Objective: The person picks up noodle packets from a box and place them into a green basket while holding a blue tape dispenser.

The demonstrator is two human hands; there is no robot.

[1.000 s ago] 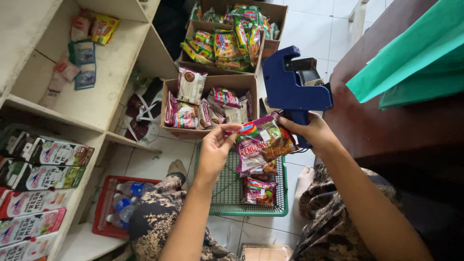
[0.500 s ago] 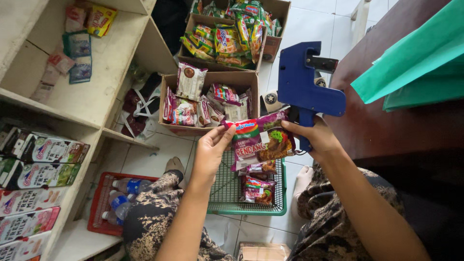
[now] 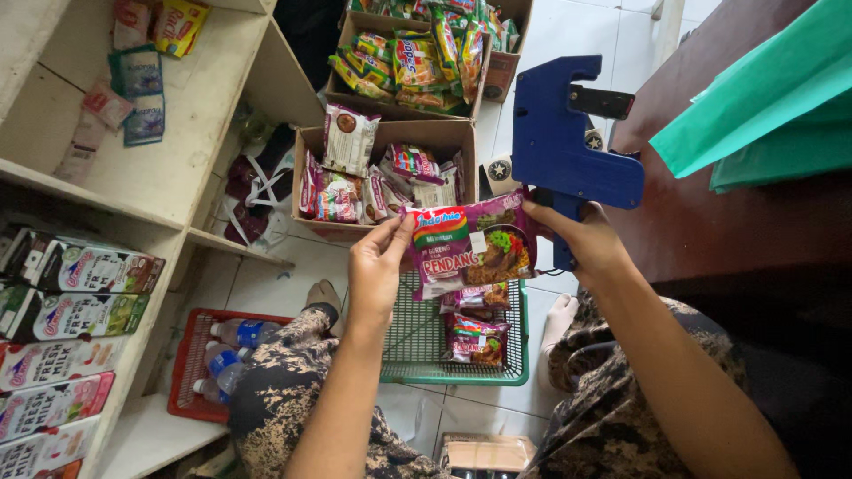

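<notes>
My left hand [image 3: 377, 266] pinches the left edge of a purple instant noodle packet [image 3: 470, 244] and holds it flat in front of me. My right hand [image 3: 581, 239] grips the handle of a blue price-label gun [image 3: 559, 142], whose body stands up above the packet's right end; the same hand's fingers touch the packet's right edge. Below the packet lies a green plastic basket [image 3: 417, 355] with a few more purple packets [image 3: 475, 333] in it.
A cardboard box [image 3: 306, 191] of purple packets sits ahead on the floor, another box [image 3: 404, 62] of green and yellow packets behind it. White shelves [image 3: 177, 168] with cartons and sachets stand at left, a red basket [image 3: 191, 364] of bottles below. A dark wooden counter [image 3: 745, 222] with green paper is right.
The packet has turned to lie flat and face up between both hands. The label gun has stayed above its right end while my view shifted slightly.
</notes>
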